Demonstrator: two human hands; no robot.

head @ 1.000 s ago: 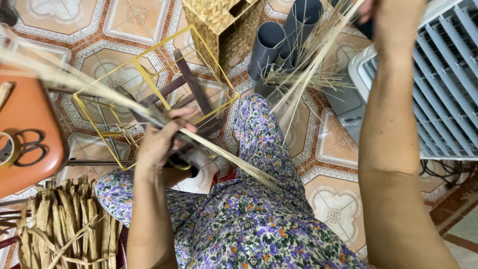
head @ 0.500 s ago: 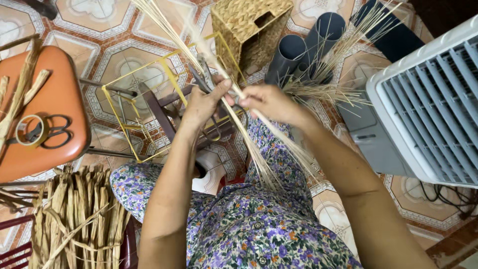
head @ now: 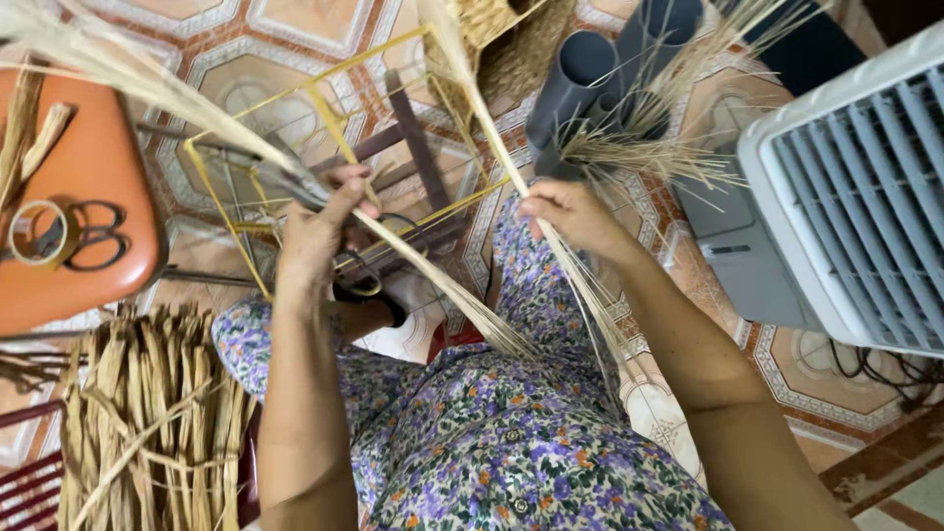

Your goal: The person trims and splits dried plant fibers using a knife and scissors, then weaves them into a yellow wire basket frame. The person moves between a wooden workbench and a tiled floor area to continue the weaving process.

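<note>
The left hand is closed around a bundle of pale dried reed, its fingers pressed together on the stems, with the thumb up against the top of the grip. The bundle runs from the upper left corner, through the fist, and down toward the lap of the flowered dress. The right hand pinches a second, thinner strand of reed between thumb and fingers; that strand rises toward the top of the view and trails down past the right knee. The two hands are apart, with the yellow wire frame on the tiled floor showing between and behind them.

To do this well, I judge that both grips should stay firm and near the point where the two bundles will meet, so the stems stay taut and flat and do not splay. The loose tails over the lap should be kept from tangling.

Around the work: an orange stool at left carries a tape roll and scissors; a heap of wider dried strips lies at lower left. Grey pipes holding more stems and a woven basket stand at the top, a white fan unit at right.
</note>
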